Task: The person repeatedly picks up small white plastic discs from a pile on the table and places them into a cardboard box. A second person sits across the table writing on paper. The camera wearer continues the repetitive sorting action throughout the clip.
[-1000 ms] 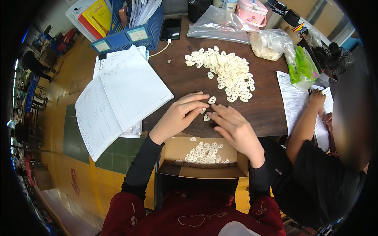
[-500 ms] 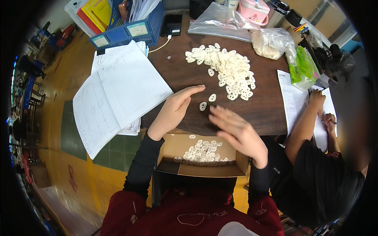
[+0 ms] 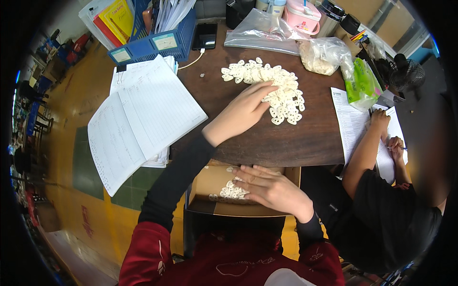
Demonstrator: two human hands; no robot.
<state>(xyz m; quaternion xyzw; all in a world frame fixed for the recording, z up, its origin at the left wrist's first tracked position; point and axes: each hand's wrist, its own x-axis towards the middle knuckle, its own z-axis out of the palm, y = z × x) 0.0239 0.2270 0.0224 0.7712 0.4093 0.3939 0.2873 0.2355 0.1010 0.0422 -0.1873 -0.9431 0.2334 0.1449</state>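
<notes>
Cream pieces (image 3: 286, 95) (flat, rounded, holed) lie heaped at upper centre; whitish pieces (image 3: 232, 191) lie in an open cardboard box (image 3: 204, 183), lower centre.

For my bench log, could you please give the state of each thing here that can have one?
White pile: loose, heaped
Cardboard box: open, small pieces inside
Notebook: open
Phone: screen dark, cable attached
Blue basket: upright, filled
Fan: running or off, cannot tell
Left hand: at the pile, grip unclear
Right hand: open, over the box

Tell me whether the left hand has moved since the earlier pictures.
Yes: the left hand has moved forward and right, farther from the notebook, to the pile of pieces.
</notes>
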